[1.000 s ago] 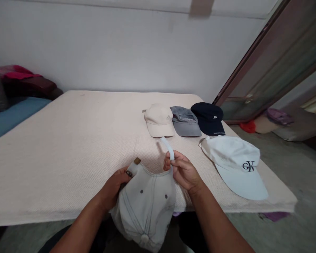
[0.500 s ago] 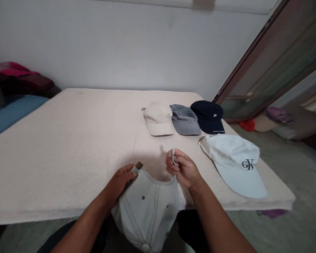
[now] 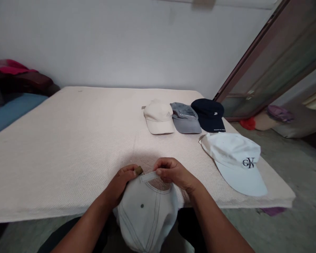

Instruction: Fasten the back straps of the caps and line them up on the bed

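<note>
A pale grey baseball cap (image 3: pixel 144 214) hangs at the table's front edge, its back opening facing up. My left hand (image 3: pixel 125 179) pinches the cap's left back corner beside a brass-coloured buckle (image 3: pixel 139 170). Between the thumb and fingers of my right hand (image 3: pixel 173 174) is the cap's adjustment strap (image 3: pixel 149 176), stretched across the opening with its free end close to the buckle. Whether the strap's tip touches the buckle I cannot tell. The cap's brim is out of sight.
On the cloth-covered table (image 3: pixel 68 147) a cream cap (image 3: pixel 159 117), a grey-blue cap (image 3: pixel 185 117) and a navy cap (image 3: pixel 208 114) sit in a row. A white cap with black letters (image 3: pixel 234 160) lies nearer, at the right edge. A wall stands behind.
My right hand has moved left and slightly down, drawing the strap across the opening towards the buckle. The left hand keeps its hold on the cap. The other caps stay put.
</note>
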`<action>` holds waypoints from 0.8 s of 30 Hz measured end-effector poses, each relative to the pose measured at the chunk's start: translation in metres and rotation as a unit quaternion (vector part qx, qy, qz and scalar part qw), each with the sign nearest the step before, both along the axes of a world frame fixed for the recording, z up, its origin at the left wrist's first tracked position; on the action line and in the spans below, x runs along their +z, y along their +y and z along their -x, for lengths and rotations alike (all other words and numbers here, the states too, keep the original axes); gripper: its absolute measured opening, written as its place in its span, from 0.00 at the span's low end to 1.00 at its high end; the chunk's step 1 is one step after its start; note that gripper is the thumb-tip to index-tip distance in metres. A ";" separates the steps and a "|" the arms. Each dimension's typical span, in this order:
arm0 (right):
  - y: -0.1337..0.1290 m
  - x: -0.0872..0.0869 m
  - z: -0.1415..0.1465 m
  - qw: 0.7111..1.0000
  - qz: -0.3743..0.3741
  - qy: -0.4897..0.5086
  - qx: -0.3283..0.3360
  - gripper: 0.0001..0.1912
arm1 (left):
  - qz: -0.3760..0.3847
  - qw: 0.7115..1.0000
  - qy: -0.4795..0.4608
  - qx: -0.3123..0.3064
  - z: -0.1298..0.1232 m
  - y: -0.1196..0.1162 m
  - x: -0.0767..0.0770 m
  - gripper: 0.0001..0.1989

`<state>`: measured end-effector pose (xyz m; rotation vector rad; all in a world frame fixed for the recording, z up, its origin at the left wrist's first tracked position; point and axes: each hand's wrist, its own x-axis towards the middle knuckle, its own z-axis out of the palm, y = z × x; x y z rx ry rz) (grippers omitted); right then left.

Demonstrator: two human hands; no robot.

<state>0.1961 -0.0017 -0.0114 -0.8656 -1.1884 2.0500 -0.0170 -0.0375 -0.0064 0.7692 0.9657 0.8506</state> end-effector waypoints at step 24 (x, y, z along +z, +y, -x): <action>-0.001 -0.001 0.009 1.000 0.014 -0.016 -0.009 0.14 | 0.028 0.999 -0.001 -0.017 -0.007 -0.002 -0.001 0.10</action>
